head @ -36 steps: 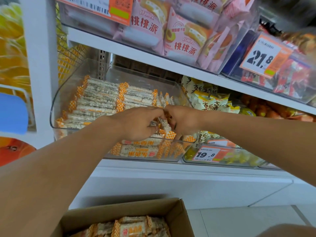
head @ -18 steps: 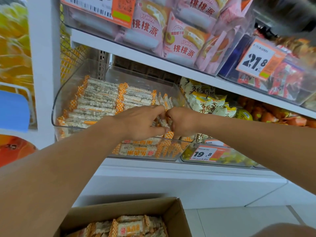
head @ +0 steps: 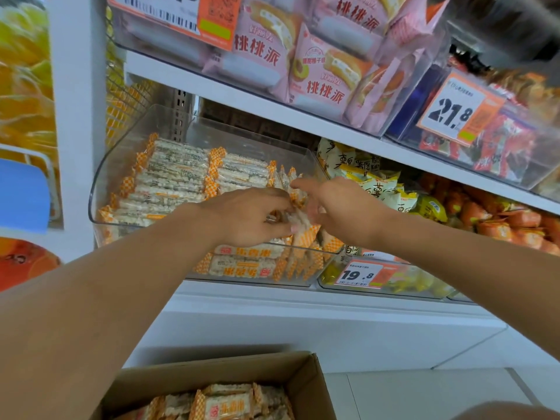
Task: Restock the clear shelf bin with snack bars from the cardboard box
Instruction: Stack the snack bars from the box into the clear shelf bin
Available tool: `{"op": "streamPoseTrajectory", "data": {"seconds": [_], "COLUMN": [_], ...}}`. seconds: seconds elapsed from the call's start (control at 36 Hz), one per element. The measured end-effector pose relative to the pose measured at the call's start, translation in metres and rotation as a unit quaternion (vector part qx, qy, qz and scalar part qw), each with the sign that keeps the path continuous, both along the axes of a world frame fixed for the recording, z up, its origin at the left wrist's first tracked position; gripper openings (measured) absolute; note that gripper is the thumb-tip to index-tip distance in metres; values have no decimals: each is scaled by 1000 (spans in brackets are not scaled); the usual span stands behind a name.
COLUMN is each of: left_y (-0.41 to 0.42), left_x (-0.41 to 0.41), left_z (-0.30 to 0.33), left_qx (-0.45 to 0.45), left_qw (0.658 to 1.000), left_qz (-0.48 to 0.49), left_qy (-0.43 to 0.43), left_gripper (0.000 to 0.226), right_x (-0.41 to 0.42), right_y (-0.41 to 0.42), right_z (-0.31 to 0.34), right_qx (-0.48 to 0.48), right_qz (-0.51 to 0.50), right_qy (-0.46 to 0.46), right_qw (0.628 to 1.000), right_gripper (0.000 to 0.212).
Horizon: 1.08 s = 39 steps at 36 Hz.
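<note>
The clear shelf bin (head: 104,180) on the middle shelf holds rows of snack bars (head: 178,174) in white wrappers with orange checked ends. Both of my hands reach into its right front corner. My left hand (head: 245,218) has curled fingers that pinch a snack bar (head: 298,221). My right hand (head: 339,207) is beside it, fingers spread and loosely bent, index finger pointing at the upright bars. The open cardboard box (head: 306,380) at the bottom of the view holds more snack bars (head: 227,404).
Pink pie packets (head: 321,74) fill the shelf above. Yellow snack bags (head: 375,183) and orange packets (head: 500,219) lie in bins to the right, with price tags 19.8 (head: 357,274) and 21.8 (head: 454,110). A white shelf post (head: 75,116) stands at left.
My hands have drawn slightly apart. My right hand has opened and lifted its fingers, while my left hand still pinches a bar in the bin's corner.
</note>
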State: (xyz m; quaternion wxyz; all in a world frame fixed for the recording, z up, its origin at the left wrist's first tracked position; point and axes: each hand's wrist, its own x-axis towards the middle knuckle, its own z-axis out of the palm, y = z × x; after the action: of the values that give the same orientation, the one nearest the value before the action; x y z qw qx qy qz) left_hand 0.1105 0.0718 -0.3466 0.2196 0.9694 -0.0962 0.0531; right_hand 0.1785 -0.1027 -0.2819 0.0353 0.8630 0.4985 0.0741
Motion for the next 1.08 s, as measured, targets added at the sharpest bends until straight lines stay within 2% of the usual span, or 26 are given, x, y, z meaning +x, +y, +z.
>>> {"op": "streamPoseTrajectory", "data": {"seconds": [0.06, 0.17, 0.22, 0.31, 0.33, 0.36, 0.39, 0.44, 0.5, 0.56, 0.67, 0.75, 0.83, 0.94, 1.08], "left_y": [-8, -17, -17, -16, -16, -16, -16, -18, -21, -26, -31, -29, -25, -17, -14], "left_x": [0, 6, 8, 8, 8, 9, 9, 9, 9, 10, 11, 11, 10, 9, 7], "left_z": [2, 0, -2, -2, -2, -2, -2, -1, 2, 4, 8, 8, 6, 2, 1], "left_qx": [22, 62, 67, 85, 100, 115, 125, 138, 153, 161, 164, 158, 151, 129, 123], "left_qw": [1000, 998, 997, 996, 994, 993, 991, 988, 985, 982, 981, 984, 986, 991, 992], "left_qz": [1, 24, 25, 17, 15, 14, 14, 12, 11, 15, 23, 25, 23, 15, 16], "left_qy": [12, 20, 21, 23, 31, 40, 48, 66, 82, 94, 103, 84, 71, 38, 25], "left_gripper": [52, 53, 55, 58, 57, 57, 56, 55, 51, 48, 44, 42, 41, 37, 36], "right_x": [0, 1, 4, 6, 7, 9, 13, 20, 20, 18, 17, 17, 16, 16, 4], "right_y": [-1, -5, -9, -14, -15, -16, -16, -14, -11, -4, 6, 12, 17, 22, 34], "right_z": [0, -13, -18, -10, -6, -2, 4, 13, 16, 12, 11, 18, 18, 10, 5], "right_qx": [25, 36, 75, 162, 182, 190, 180, 94, 1, -87, -141, -142, -200, -224, -280], "right_qz": [7, -23, -49, -94, -104, -109, -110, -91, -68, -62, -72, -92, -102, -123, -149], "right_qy": [45, 149, 208, 358, 382, 362, 298, 110, 4, -46, -62, 22, 86, 55, 1], "right_qw": [999, 988, 974, 915, 900, 906, 931, 985, 998, 993, 985, 985, 971, 965, 948], "right_gripper": [58, 56, 60, 58, 55, 52, 48, 41, 39, 42, 51, 48, 40, 42, 56]}}
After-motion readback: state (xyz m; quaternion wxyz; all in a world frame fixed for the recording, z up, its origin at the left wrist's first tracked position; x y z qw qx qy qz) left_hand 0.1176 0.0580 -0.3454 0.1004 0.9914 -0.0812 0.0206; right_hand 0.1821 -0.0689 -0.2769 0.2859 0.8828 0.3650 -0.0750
